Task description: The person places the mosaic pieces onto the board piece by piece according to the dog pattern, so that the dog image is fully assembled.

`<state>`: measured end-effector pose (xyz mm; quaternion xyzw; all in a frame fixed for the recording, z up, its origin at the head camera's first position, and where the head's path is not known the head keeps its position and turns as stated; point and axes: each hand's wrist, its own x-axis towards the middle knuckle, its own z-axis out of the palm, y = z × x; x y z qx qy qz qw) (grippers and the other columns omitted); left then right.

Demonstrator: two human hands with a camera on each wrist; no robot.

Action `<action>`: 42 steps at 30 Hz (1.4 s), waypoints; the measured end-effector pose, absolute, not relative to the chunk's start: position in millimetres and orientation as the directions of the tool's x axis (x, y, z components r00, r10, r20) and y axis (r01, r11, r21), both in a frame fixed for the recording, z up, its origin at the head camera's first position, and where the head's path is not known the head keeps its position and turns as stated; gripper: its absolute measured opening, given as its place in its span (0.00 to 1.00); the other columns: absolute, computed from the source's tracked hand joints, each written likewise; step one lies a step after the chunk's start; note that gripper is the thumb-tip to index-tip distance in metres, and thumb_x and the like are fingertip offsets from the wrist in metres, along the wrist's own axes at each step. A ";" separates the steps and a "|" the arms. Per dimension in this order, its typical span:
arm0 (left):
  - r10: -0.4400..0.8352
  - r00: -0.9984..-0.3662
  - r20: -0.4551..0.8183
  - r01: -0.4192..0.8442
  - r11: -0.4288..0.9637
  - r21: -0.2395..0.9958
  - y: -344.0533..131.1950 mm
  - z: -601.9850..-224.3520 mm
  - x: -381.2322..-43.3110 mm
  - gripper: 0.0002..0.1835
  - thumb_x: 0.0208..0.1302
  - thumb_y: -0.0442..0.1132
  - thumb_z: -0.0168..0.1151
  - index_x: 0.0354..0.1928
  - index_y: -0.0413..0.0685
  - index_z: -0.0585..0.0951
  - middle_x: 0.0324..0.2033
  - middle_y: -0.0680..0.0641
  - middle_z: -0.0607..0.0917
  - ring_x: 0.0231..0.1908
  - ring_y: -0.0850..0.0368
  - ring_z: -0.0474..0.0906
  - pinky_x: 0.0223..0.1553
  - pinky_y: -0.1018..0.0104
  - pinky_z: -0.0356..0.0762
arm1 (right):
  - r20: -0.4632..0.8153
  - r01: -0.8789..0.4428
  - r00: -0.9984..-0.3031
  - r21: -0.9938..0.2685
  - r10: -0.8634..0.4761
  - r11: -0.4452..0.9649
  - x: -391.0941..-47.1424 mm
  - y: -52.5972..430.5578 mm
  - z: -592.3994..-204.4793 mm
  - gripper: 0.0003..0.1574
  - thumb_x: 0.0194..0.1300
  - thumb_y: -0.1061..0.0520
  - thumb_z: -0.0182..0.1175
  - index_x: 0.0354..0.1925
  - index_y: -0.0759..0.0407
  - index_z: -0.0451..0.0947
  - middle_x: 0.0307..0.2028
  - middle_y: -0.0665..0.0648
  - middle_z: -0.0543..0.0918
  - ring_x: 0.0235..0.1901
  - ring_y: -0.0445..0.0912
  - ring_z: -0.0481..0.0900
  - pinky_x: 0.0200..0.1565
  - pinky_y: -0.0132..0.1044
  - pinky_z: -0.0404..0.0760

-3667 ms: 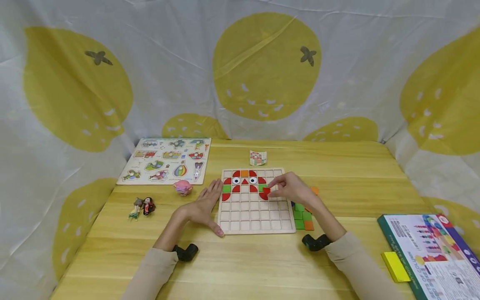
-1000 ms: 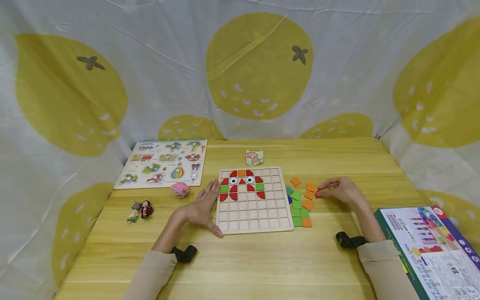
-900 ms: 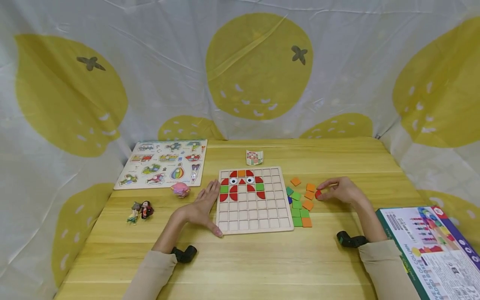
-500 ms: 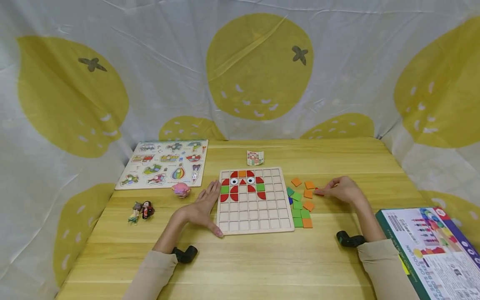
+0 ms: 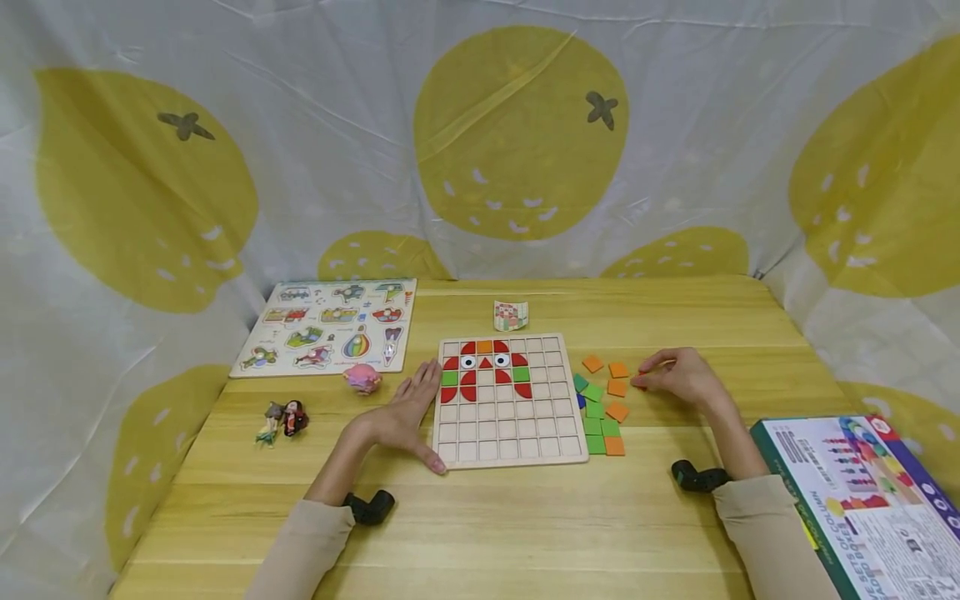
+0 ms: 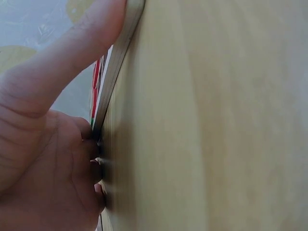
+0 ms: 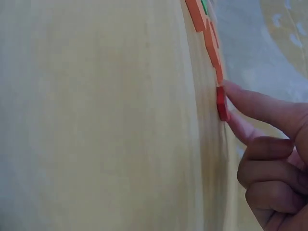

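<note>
Wood-grain table [image 5: 487, 533], lemon-print cloth [image 5: 337, 167] behind: risk of a fumbled red piece [image 7: 222, 103]

Head view: in the middle of the table, a gridded board [image 5: 540, 417] with pieces filling cells toward its far left, bare elsewhere. Along the left edge, a spread left hand [image 5: 405, 421], gripping nothing. Could skew the board if pressed sideways. To the right of the board, loose green tiles [image 5: 593, 408] and orange tiles [image 5: 617, 387]; just past these, the right hand [image 5: 678, 375], red piece at its fingertips. Could scatter the nearest orange tiles if swept low across them.

Left wrist view: thumb [image 6: 72, 53] and fingertips against the board's side, not wrapped round it.

Right wrist view: red piece pinched between thumb and forefinger, other fingers curled. Resting on the table or just lifted: impossible to tell. Might slip or flip if squeezed unevenly, given so small an edge.
</note>
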<state>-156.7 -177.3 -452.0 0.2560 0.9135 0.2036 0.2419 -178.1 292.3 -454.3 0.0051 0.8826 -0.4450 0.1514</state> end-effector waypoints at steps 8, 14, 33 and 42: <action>0.562 -0.752 -0.344 0.368 0.791 0.488 -177.2 -450.9 -157.3 0.82 0.32 0.66 0.78 0.75 0.42 0.29 0.75 0.40 0.26 0.76 0.44 0.22 0.75 0.42 0.31 | -0.252 0.054 -0.932 -0.807 -0.260 0.588 -178.7 303.8 -453.6 0.26 0.51 0.60 0.73 0.48 0.69 0.81 0.15 0.46 0.61 0.18 0.38 0.57 0.22 0.33 0.60; 0.566 -0.752 -0.336 0.373 0.787 0.491 -177.8 -452.4 -158.3 0.82 0.31 0.66 0.78 0.75 0.41 0.29 0.75 0.40 0.26 0.75 0.43 0.22 0.75 0.42 0.31 | -0.228 0.038 -0.957 -0.713 -0.180 0.700 -179.0 301.0 -451.8 0.22 0.52 0.50 0.73 0.41 0.62 0.83 0.15 0.47 0.66 0.17 0.40 0.60 0.23 0.32 0.62; 0.568 -0.752 -0.334 0.376 0.786 0.491 -177.7 -454.2 -157.7 0.82 0.31 0.67 0.78 0.75 0.42 0.29 0.75 0.40 0.25 0.75 0.43 0.21 0.75 0.42 0.30 | -0.176 -0.089 -0.912 -0.796 -0.370 0.599 -189.0 134.9 -443.5 0.13 0.51 0.48 0.74 0.34 0.52 0.86 0.14 0.48 0.61 0.17 0.42 0.57 0.23 0.32 0.57; 0.562 -0.755 -0.337 0.371 0.791 0.487 -178.5 -453.1 -157.2 0.82 0.32 0.66 0.78 0.74 0.43 0.28 0.75 0.41 0.24 0.75 0.45 0.21 0.75 0.44 0.28 | -0.172 -0.116 -0.927 -0.714 -0.334 0.691 -193.0 92.8 -443.9 0.11 0.47 0.52 0.77 0.29 0.53 0.86 0.11 0.50 0.69 0.15 0.42 0.63 0.22 0.31 0.63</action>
